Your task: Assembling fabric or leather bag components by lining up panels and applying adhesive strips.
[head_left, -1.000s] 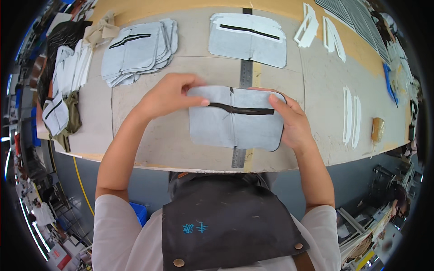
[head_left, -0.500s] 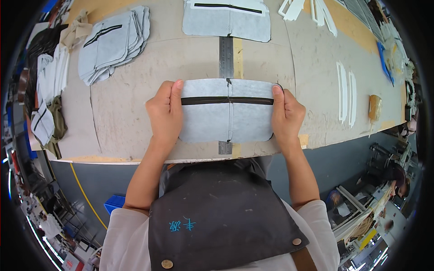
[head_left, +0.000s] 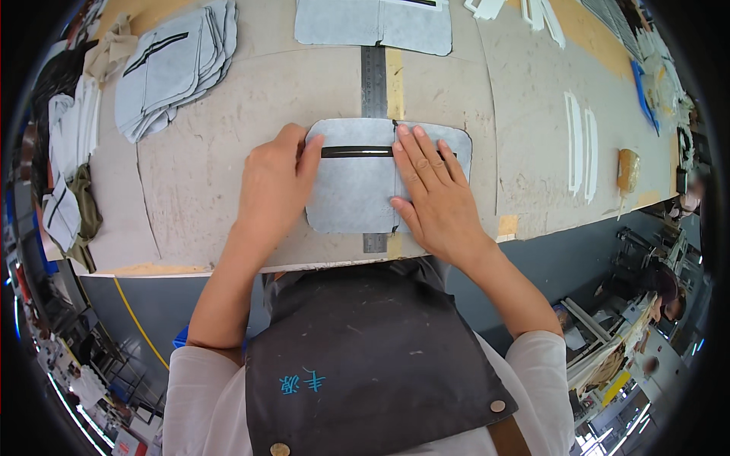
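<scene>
On the table (head_left: 547, 152), over the ruler (head_left: 373, 83): one panel (head_left: 350, 194), flat, formerly held by both ends. Your left hand (head_left: 272, 181): thumb at its left edge, fingers curled, grip unclear. Your right hand (head_left: 445, 201): now spread palm-down on its right half.

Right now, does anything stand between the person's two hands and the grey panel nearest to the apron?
Nothing visible does: the right hand lies flat on the grey panel, and the left hand touches its left edge. The metal ruler runs beneath the panel.
</scene>
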